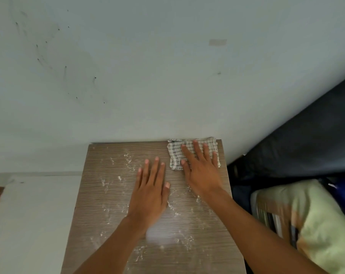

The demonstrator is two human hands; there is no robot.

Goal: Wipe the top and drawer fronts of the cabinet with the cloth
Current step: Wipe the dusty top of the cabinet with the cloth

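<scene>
Two bare forearms are seen, with no sleeve reaching into view. The left hand [148,191] and right hand [200,168] are ungloved (rings, watches, bands: none worn), nails trimmed short.

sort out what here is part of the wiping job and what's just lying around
Part of the job:
- checked cloth, at the back right corner of the top
- cabinet top, speckled with white dust
- right hand, flat on the cloth
- left hand, flat on the bare top

Just lying about:
- green pillow, to the right
- dark cushion, against the wall
</scene>
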